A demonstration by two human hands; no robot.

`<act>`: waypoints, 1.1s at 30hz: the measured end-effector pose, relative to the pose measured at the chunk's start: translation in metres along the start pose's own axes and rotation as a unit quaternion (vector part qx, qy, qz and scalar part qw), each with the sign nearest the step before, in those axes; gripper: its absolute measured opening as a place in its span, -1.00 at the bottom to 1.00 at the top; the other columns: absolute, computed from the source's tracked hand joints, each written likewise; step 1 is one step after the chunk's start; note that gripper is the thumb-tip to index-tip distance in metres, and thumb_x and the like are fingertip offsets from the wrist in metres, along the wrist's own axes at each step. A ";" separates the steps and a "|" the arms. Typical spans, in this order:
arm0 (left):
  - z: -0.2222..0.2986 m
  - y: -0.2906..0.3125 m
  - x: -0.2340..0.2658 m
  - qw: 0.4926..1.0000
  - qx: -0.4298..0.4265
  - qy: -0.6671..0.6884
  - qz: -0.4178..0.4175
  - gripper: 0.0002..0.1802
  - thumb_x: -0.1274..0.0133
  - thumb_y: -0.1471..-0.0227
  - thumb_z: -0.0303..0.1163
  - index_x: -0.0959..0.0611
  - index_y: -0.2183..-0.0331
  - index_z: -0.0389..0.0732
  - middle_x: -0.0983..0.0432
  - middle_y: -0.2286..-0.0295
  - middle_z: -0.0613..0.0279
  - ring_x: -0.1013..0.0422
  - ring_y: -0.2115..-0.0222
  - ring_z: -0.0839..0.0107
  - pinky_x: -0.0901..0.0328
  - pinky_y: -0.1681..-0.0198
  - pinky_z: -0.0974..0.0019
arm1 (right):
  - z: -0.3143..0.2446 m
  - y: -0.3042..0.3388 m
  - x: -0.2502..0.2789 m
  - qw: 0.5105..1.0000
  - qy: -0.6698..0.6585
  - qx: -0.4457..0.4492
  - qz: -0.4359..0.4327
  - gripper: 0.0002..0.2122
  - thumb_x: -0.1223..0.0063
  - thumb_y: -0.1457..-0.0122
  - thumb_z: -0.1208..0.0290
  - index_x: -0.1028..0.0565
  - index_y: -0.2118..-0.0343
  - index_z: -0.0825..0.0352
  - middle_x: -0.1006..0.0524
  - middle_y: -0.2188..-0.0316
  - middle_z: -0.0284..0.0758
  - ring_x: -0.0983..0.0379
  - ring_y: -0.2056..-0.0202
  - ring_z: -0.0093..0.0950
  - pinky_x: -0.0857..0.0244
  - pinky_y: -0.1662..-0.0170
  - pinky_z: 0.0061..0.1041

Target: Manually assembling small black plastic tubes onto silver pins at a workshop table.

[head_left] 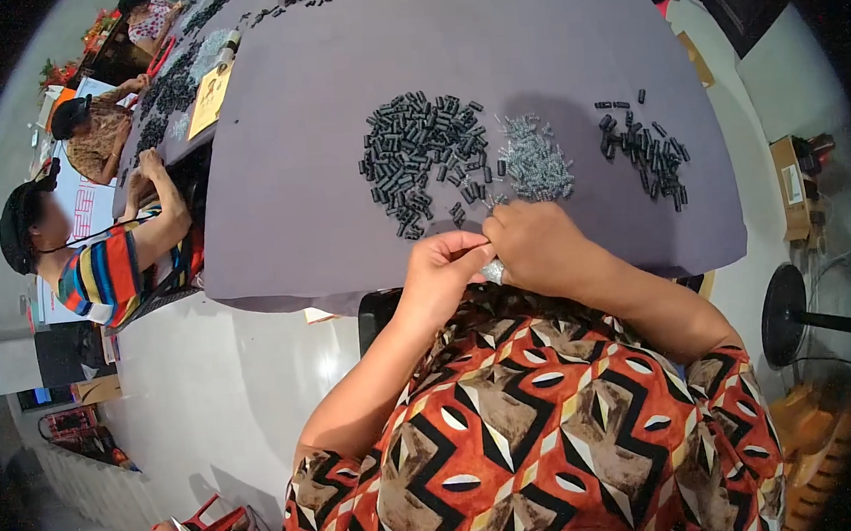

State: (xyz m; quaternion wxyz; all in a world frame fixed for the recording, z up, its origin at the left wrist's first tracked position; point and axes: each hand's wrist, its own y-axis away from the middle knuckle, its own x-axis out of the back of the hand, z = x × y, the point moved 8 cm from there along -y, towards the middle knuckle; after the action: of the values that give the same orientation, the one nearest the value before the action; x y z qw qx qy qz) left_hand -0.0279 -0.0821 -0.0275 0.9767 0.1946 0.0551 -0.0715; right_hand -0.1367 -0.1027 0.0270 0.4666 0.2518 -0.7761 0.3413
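Observation:
Close to the table's near edge, my two hands meet with fingertips together. My left hand [440, 272] pinches thumb against forefinger, and my right hand [541, 245] is closed with its fingers curled inward. What lies between the fingertips is too small and hidden to name. A small silvery-white patch [493, 272] shows just below them. Beyond my left hand spreads a large pile of short black cylindrical pieces [419, 147]. A heap of small clear-grey pieces [535, 159] lies just past my right hand. Farther right is a smaller pile of similar black pieces [647, 156].
The grey cloth-covered table [301, 176] fills the middle. At its left side sits a person in a striped top [115, 267], with others beyond. More black pieces [172, 91] and a yellow sheet [209, 98] lie there. A black round-based stand [784, 314] is on the right floor.

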 end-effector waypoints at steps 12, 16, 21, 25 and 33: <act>-0.008 -0.008 0.001 0.999 -0.025 -0.029 0.002 -0.85 -0.12 -0.10 -0.46 -0.67 0.28 -0.31 -0.60 0.41 0.36 -0.45 0.44 0.66 -0.36 0.38 0.55 | 0.006 0.005 -0.017 1.000 0.011 0.010 -0.004 -0.74 -0.25 0.10 0.25 -0.47 0.44 0.31 -0.50 0.48 -0.25 -0.51 0.42 -0.28 -0.39 0.35 -0.30; 0.005 0.007 0.006 0.992 -0.093 -0.077 0.045 -0.83 -0.12 -0.11 -0.39 -0.67 0.31 -0.31 -0.58 0.40 0.36 -0.43 0.42 0.65 -0.34 0.37 0.48 | 0.020 0.010 0.000 0.998 -0.038 -0.052 0.026 -0.72 -0.25 0.06 0.22 -0.47 0.42 0.31 -0.50 0.46 -0.22 -0.50 0.39 -0.21 -0.38 0.35 -0.27; 0.085 0.032 0.012 0.724 -0.407 -0.535 0.156 -0.54 -0.22 0.04 -0.31 -0.53 0.08 -0.26 -0.35 -0.02 -0.11 -0.31 -0.02 -0.07 -0.25 -0.04 0.01 | 0.083 0.029 0.077 0.964 -0.033 -0.212 0.155 -0.78 -0.17 -0.11 0.27 -0.47 0.33 0.33 -0.48 0.38 -0.17 -0.47 0.34 -0.14 -0.34 0.30 -0.24; 0.081 -0.002 0.038 0.675 -0.353 -0.631 0.146 -0.28 -0.25 0.06 -0.18 -0.39 -0.11 -0.18 -0.16 -0.15 -0.15 -0.11 -0.16 -0.18 -0.08 -0.20 -0.07 | 0.134 0.049 0.096 0.941 0.044 -0.290 0.169 -0.75 -0.16 -0.11 0.35 -0.46 0.20 0.34 -0.49 0.27 -0.18 -0.47 0.22 -0.13 -0.34 0.19 -0.26; 0.099 -0.032 0.074 0.682 -0.365 -0.615 0.152 -0.33 -0.22 0.03 -0.19 -0.40 -0.09 -0.20 -0.28 -0.09 -0.08 -0.19 -0.13 -0.13 -0.17 -0.16 -0.03 | 0.120 0.052 0.107 0.937 0.065 -0.252 0.232 -0.70 -0.17 -0.11 0.41 -0.46 0.10 0.31 -0.44 0.13 -0.20 -0.45 0.13 -0.14 -0.35 0.11 -0.29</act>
State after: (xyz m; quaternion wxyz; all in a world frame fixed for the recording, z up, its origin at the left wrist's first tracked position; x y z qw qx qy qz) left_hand 0.0471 -0.1587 0.0412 0.7822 -0.2591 -0.5666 -0.0002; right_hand -0.2872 -0.1689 0.0678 0.4723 -0.0836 -0.8413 0.2491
